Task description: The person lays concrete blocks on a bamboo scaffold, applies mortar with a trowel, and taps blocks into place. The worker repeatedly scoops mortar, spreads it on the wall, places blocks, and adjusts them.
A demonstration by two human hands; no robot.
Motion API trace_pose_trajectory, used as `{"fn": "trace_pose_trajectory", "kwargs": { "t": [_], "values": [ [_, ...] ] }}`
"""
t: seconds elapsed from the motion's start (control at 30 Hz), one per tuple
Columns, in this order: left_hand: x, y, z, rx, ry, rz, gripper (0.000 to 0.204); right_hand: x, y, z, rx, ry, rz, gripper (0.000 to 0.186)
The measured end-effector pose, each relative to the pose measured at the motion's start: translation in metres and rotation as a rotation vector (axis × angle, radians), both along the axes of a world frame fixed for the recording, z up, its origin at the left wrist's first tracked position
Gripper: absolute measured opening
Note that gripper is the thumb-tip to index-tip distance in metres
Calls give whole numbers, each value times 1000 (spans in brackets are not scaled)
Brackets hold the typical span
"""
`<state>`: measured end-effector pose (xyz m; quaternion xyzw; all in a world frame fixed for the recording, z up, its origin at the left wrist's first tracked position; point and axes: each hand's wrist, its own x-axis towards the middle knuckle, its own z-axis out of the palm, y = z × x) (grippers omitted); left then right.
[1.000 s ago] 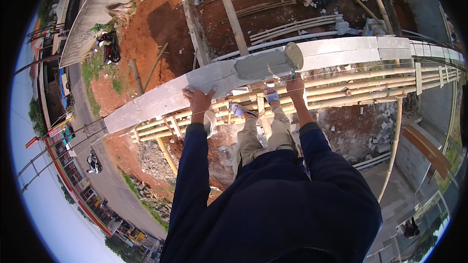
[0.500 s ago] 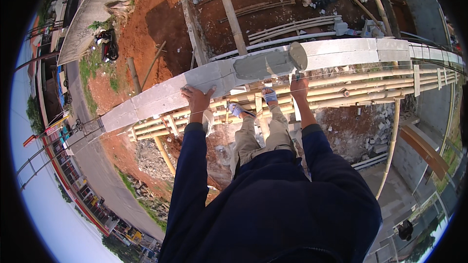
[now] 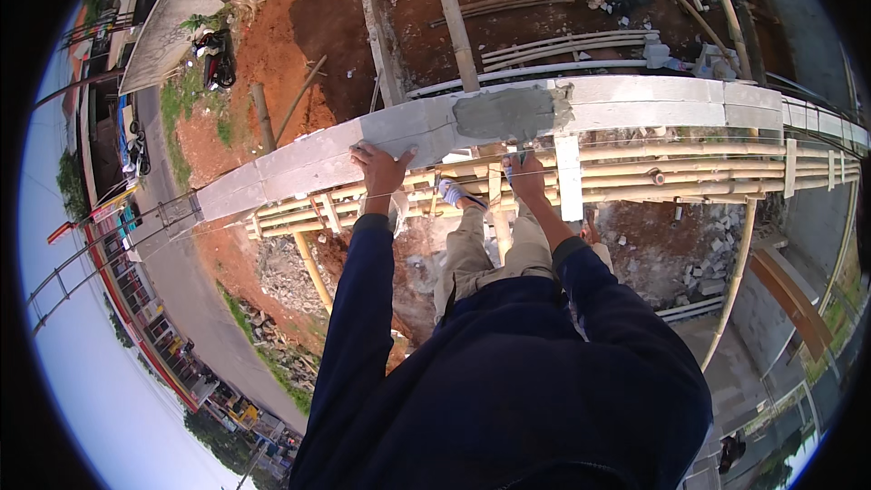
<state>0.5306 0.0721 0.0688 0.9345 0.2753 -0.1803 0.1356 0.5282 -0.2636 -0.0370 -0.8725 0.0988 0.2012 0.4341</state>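
Note:
A long row of pale grey blocks crosses the upper middle, with a thin string along its near side. Grey wet mortar coats part of its top. My left hand rests with fingers spread on the near face of the blocks, left of the mortar. Just below the mortar, my right hand grips what looks like a trowel, its blade mostly hard to make out. A white strip stands beside that hand. My sandalled foot is on the bamboo poles beneath.
The bamboo scaffold runs along the near side, high above dirt and rubble. Red earth with poles lies beyond the blocks. Metal rebar juts past the left end. A road with motorbikes is below left; a concrete wall is at right.
The round grey shape at the mortar's right end has gone from view. My right hand has moved left and down, under the mortar. My left hand stays on the blocks.

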Motion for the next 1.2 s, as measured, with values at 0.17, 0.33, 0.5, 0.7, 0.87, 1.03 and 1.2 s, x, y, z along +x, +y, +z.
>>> {"fn": "trace_pose_trajectory", "kwargs": {
  "t": [0.17, 0.33, 0.5, 0.7, 0.87, 1.03, 1.2],
  "values": [
    [-2, 0, 1, -22, 9, 16, 143, -21, 77, 9, 97, 140, 100, 43],
    [0, 1, 4, -12, 27, 2, 143, -27, 101, -13, 198, 187, 104, 40],
    [-1, 5, 0, -11, 15, 1, 143, -28, 87, -3, 82, 235, 58, 39],
    [-1, 5, 5, -16, 63, 26, 142, -17, 20, 17, -24, 149, 31, 37],
    [2, 0, 10, -65, 55, 67, 140, -6, -44, 7, -164, 144, -162, 40],
    [2, 1, 9, -57, 57, 54, 142, 14, -98, 2, -228, -16, -215, 34],
    [2, 1, 9, -59, 31, 39, 142, 25, -113, -10, -296, -23, -211, 35]
  ]
}}
